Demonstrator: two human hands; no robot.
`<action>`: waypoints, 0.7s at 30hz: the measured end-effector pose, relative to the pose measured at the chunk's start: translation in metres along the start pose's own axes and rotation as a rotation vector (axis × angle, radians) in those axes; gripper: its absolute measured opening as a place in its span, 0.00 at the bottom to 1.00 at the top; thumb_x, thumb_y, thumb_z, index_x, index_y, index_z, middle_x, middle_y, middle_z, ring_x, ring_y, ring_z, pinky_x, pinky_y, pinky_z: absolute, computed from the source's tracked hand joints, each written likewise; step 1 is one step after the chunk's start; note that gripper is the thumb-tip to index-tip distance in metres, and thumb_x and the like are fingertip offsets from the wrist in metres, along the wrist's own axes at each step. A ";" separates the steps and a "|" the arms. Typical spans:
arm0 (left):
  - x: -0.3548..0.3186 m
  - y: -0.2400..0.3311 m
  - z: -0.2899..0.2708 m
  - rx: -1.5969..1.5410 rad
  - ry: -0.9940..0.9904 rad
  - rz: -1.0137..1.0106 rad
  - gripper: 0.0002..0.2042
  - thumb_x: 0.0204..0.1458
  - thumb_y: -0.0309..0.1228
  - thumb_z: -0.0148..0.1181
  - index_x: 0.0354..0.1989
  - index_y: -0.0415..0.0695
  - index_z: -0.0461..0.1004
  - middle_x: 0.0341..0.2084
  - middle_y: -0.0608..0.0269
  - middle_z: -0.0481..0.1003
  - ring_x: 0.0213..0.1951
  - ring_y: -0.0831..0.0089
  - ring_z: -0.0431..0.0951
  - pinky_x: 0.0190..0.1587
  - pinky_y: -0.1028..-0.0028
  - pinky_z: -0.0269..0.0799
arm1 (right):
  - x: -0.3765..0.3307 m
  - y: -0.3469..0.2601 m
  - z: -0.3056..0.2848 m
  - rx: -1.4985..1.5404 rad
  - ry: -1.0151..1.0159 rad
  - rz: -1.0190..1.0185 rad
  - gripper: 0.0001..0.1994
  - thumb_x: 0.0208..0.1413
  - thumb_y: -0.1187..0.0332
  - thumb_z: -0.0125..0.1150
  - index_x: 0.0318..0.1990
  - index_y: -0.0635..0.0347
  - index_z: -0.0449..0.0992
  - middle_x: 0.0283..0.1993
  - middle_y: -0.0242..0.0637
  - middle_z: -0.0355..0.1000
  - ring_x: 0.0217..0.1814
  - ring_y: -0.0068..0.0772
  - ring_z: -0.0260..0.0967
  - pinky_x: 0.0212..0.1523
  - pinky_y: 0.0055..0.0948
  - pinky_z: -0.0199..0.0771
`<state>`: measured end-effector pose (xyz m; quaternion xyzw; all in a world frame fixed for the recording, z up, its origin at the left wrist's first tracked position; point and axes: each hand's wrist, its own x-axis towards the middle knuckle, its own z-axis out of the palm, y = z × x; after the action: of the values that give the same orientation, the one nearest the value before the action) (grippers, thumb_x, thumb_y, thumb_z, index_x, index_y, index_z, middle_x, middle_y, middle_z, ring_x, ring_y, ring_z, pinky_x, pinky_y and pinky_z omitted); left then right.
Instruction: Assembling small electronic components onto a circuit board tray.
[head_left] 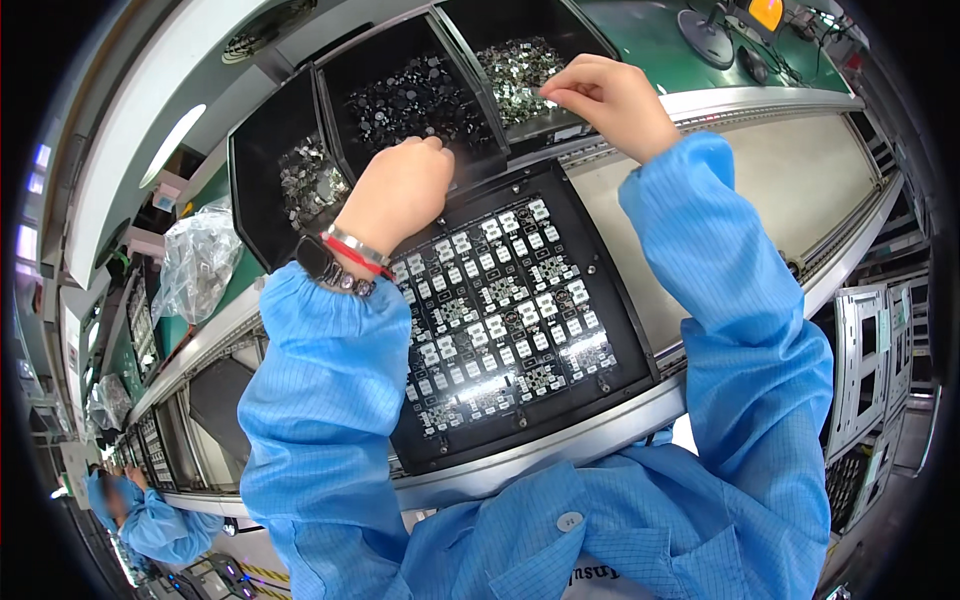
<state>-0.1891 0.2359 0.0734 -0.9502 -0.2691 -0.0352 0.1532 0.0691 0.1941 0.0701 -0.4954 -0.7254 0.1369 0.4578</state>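
My left hand (405, 190) is curled with its back toward me, over the near edge of the middle black bin (350, 150); its fingertips are hidden. That bin holds small dark round parts (415, 95). My right hand (618, 100) pinches thumb and forefinger together over the right black bin (480, 30), beside a heap of small shiny silver parts (520, 70). Whatever lies between those fingertips is too small to make out. Just below both hands, a black tray (610, 330) carries circuit boards (500, 290) with rows of white-and-silver components.
A third black bin (265, 170) with metal parts stands at the left. The tray rests on a conveyor with a metal rail (560, 440). Clear plastic bags (200, 260) lie on the left. A computer mouse (752, 66) sits far right; another person in blue (165, 525) is at lower left.
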 end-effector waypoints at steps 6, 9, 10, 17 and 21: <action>0.003 0.025 -0.015 0.013 0.038 -0.140 0.09 0.51 0.31 0.53 0.26 0.40 0.75 0.26 0.56 0.73 0.33 0.60 0.75 0.35 0.68 0.73 | -0.032 -0.005 -0.014 0.049 -0.060 0.069 0.05 0.55 0.74 0.58 0.37 0.64 0.77 0.34 0.31 0.69 0.36 0.22 0.67 0.37 0.20 0.67; 0.004 0.027 -0.010 0.028 0.083 -0.180 0.10 0.53 0.35 0.54 0.29 0.42 0.75 0.26 0.58 0.72 0.33 0.61 0.74 0.35 0.67 0.72 | -0.047 -0.002 -0.013 0.094 -0.049 0.081 0.05 0.55 0.74 0.57 0.37 0.64 0.78 0.34 0.30 0.69 0.37 0.22 0.66 0.37 0.20 0.67; 0.003 0.026 -0.007 -0.020 0.176 -0.158 0.09 0.52 0.33 0.55 0.29 0.41 0.76 0.27 0.57 0.73 0.33 0.61 0.74 0.34 0.67 0.73 | -0.051 -0.002 -0.012 0.098 -0.036 0.089 0.05 0.55 0.74 0.58 0.37 0.64 0.78 0.34 0.31 0.69 0.37 0.23 0.66 0.37 0.21 0.67; -0.007 0.046 -0.029 -0.924 0.253 -0.193 0.07 0.46 0.23 0.58 0.34 0.38 0.77 0.32 0.56 0.77 0.32 0.70 0.79 0.34 0.75 0.75 | -0.062 0.009 -0.014 0.094 -0.083 0.137 0.05 0.54 0.75 0.58 0.37 0.64 0.78 0.34 0.31 0.69 0.37 0.22 0.67 0.36 0.21 0.67; -0.037 0.075 -0.038 -1.515 -0.067 -0.192 0.07 0.46 0.15 0.57 0.34 0.35 0.77 0.31 0.60 0.74 0.35 0.76 0.75 0.39 0.79 0.73 | -0.066 0.014 -0.012 0.063 -0.117 0.060 0.04 0.54 0.76 0.58 0.36 0.64 0.77 0.34 0.32 0.69 0.35 0.23 0.68 0.36 0.21 0.69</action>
<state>-0.1815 0.1450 0.0836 -0.7688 -0.2575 -0.1945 -0.5521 0.0928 0.1421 0.0322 -0.4934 -0.7313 0.2019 0.4255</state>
